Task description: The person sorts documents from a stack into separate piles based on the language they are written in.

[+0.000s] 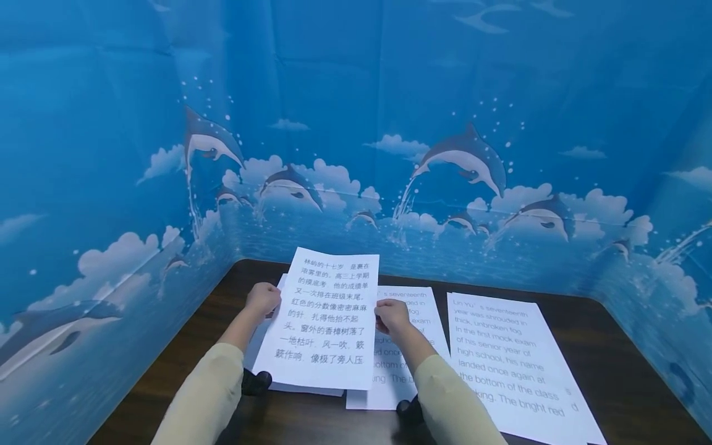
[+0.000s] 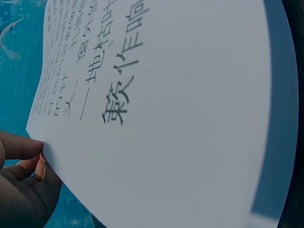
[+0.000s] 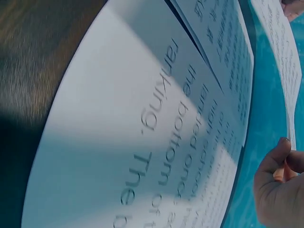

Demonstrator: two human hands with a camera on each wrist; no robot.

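Note:
A white sheet of paper [image 1: 325, 374] printed with large Chinese characters is held up, tilted, over the table. My left hand [image 1: 263, 300] pinches its left edge, and in the left wrist view the thumb and fingertips [image 2: 33, 148] meet at the paper's margin. On the opposite edge, my right hand [image 1: 392, 316] pinches the paper between thumb and fingers; the right wrist view shows this hand [image 3: 278, 190] with the sheet seen nearly edge-on. Beneath the raised sheet lies more white paper [image 1: 306, 389], mostly hidden. An English-printed sheet [image 1: 384, 395] lies partly under my right forearm.
At the right, further English-printed sheets [image 1: 500, 346] lie slightly fanned out, partly behind the right sleeve [image 1: 450, 395]. Everything rests on a dark wooden table [image 1: 623, 371]. Blue cloth walls [image 1: 356, 93] with printed dolphins stand close around its back and sides.

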